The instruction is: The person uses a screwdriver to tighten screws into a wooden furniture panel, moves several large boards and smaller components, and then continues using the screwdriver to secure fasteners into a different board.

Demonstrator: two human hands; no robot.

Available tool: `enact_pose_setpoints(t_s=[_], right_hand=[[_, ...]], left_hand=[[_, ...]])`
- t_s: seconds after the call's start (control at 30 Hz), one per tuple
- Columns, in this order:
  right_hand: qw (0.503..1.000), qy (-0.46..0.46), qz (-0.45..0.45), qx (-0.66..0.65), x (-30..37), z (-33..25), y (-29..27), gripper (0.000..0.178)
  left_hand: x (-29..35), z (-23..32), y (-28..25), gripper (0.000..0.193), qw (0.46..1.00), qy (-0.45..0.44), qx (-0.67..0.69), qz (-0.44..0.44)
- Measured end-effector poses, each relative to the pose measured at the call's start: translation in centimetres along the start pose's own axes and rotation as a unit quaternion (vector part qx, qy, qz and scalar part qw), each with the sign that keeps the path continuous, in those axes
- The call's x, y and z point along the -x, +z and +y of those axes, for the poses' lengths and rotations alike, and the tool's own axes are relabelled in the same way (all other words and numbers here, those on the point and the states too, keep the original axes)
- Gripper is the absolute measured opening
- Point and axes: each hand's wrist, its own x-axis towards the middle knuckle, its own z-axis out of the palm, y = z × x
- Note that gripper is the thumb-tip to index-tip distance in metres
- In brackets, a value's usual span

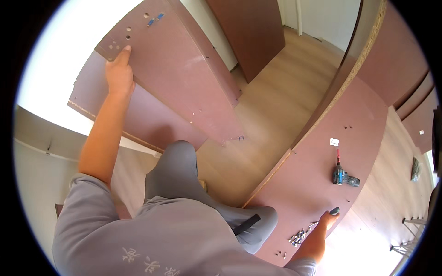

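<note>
My left hand [120, 76] grips the edge of a tall reddish-brown board [179, 69] at the upper left, one digit stretched over its face. Round holes and a blue mark show near that corner. My right hand [328, 221] is closed around a screwdriver [334, 211], its dark handle jutting from the fist and its thin shaft pointing left. Under this hand lies another brown panel [299, 193]. On it, beside the fist, sits a pile of metal furniture fittings [299, 236]. Farther up the same panel rests a blue-black cordless drill [340, 176] with a red bit.
A second board [94, 87] is behind the gripped one. A dark brown panel [251, 37] leans at the back wall, and a tall one with a raw chipboard edge [354, 69] rises at the right. A metal-legged stand [410, 237] is at the lower right on the wooden floor [271, 101].
</note>
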Motion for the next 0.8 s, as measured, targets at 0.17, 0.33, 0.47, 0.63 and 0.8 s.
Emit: enact_pose_setpoints(t_s=[0.17,0.33,0.47,0.63,0.8], right_hand=[[0.975,-0.053,-0.032,-0.214,3.2,0.4,-3.8,0.088],[0.802,-0.055,-0.274,-0.528,15.8,-4.4,-12.4,0.067],[0.751,-0.119,-0.261,-0.595,26.7,-9.9,-13.7,0.040],[0.837,-0.207,-0.170,-0.476,36.8,-18.9,-15.4,0.024],[0.823,-0.512,0.072,-0.237,45.4,-25.5,-22.4,0.023]], left_hand=[[0.9,-1.2,0.5,0.038,0.998,0.054,-0.026,-0.003],[2.3,-4.8,0.0,0.043,0.997,0.066,0.010,-0.043],[2.4,-4.8,0.0,0.043,0.995,0.038,0.046,-0.078],[2.6,-5.3,-0.1,0.045,0.992,0.059,0.061,-0.099],[5.2,-8.1,-0.7,0.042,0.989,0.031,0.058,-0.131]])
